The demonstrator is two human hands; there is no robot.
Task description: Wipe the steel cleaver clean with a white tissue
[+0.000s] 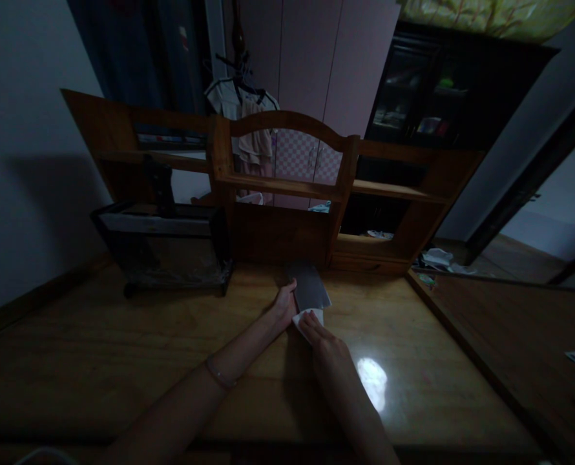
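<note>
My left hand (284,307) is closed on the left edge of a flat, dull grey plate (311,287) that looks like a wide metal blade. No handle shows on it, and its far end is dim. With fingers pressed together, my right hand (329,345) holds a folded white tissue or cloth (300,321) against the plate's near end. Both hands are close together, low over the wooden desk (249,374). What lies under the tissue is hidden.
On the left stands a black-framed box-like holder (171,258) with a dark riveted handle (161,187) rising from it. A wooden shelf unit (282,187) closes off the desk's back. Light glares on the desktop right of my right forearm. A brown wooden surface (524,349) lies farther right.
</note>
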